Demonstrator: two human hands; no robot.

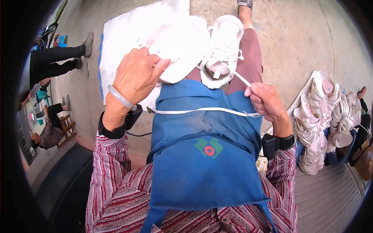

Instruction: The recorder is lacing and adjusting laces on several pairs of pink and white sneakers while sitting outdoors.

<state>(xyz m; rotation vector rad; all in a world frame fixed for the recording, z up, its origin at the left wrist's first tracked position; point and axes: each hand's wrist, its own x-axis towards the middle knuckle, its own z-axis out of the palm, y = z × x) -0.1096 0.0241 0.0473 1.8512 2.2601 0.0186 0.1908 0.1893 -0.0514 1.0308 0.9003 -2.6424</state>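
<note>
A white shoe with loosely threaded laces lies over my lap, its heel opening toward me. My right hand is closed, pinching a white shoelace that runs taut from this shoe. A second length of white lace stretches across my blue apron from below my left hand to beneath the right one. Curled fingers and a bent thumb close my left hand beside another white shoe, washed out by glare. What those fingers hold, if anything, is hidden.
A white sheet lies at the left under the bright shoe. Stacks of white shoes stand at the right, with a person at the far right edge. To the left, one person stands and another sits on a wooden seat.
</note>
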